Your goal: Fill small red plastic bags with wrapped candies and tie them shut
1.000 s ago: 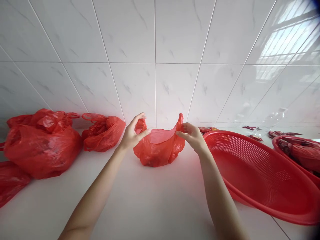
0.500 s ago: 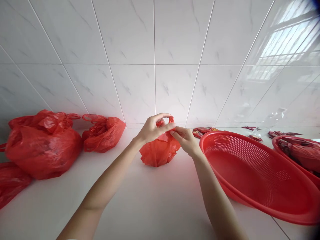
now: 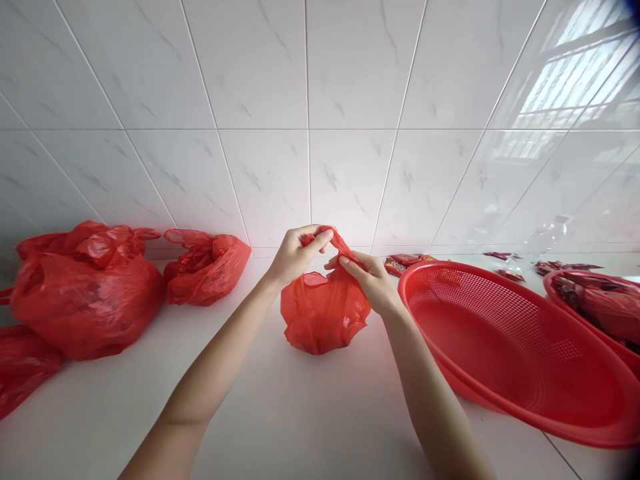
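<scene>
A red plastic bag (image 3: 325,317) hangs from both hands in the middle of the view, its lower part bulging and its top gathered. My left hand (image 3: 299,255) is closed on a strip of the bag's top, thumb pressed over the fingers. My right hand (image 3: 366,277) pinches the bag's right side a little lower, thumb against the plastic. Between the two hands a twisted band of red plastic is stretched. What lies inside the bag is hidden.
Filled red bags stand at the left: a large one (image 3: 90,300), a smaller tied one (image 3: 207,270) and one at the edge (image 3: 25,367). A red perforated basket (image 3: 480,333) is at right, with small red packets (image 3: 400,265) behind it. A second basket (image 3: 595,320) holds packets. The tiled wall (image 3: 350,180) rises behind.
My hands have moved slightly apart, drawing the bag's top into a band between them. The bag's body shows wider and lower than before.
</scene>
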